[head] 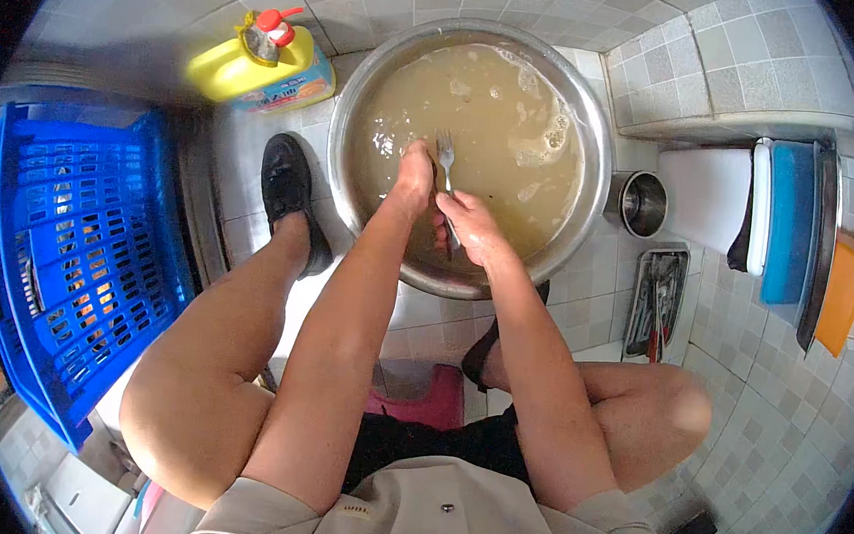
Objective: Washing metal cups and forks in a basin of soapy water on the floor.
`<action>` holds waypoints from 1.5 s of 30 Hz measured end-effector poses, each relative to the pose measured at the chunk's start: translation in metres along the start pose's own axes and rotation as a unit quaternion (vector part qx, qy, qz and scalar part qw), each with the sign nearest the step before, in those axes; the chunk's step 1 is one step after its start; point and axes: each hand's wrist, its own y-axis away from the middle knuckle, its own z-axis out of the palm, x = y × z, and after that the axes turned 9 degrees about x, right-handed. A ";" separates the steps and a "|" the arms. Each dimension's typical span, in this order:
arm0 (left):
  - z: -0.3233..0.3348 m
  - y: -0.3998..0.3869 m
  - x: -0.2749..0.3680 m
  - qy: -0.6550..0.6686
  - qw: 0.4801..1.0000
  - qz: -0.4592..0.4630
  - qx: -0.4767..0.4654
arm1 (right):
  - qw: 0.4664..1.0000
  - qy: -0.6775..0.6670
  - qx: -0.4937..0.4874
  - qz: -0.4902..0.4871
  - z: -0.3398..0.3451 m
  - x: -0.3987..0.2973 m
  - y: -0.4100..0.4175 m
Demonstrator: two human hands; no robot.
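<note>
A large round metal basin [602, 168] stands on the tiled floor before me, filled with cloudy brownish water [500, 107] with patches of foam. Over the basin, my right hand [471, 225] is closed around the handle of a metal fork [445, 154], whose tines point away from me. Directly to its left is my left hand [417, 172], against a thin dark utensil that runs down between the two hands. What kind of utensil it is, I cannot tell, and the left fingers are mostly hidden behind the hand.
A yellow jug with a red pump [262, 73] is beyond the basin at left. A blue plastic crate [89, 255] stands at far left. At right are a metal cup [643, 204], a tray of utensils [656, 304] and upright cutting boards [788, 220]. A pink stool [447, 396] is beneath me.
</note>
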 end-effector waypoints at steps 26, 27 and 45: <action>-0.017 0.012 0.002 0.133 0.989 -0.003 -0.058 | 0.997 -0.071 0.032 0.011 -0.021 -0.010 0.001; -0.016 0.014 0.001 0.119 0.990 0.044 -0.055 | 0.997 -0.079 0.010 0.003 -0.018 -0.010 0.001; -0.020 0.032 0.003 -0.118 0.980 0.133 -0.094 | 0.998 -0.056 -0.039 0.007 -0.027 0.005 -0.007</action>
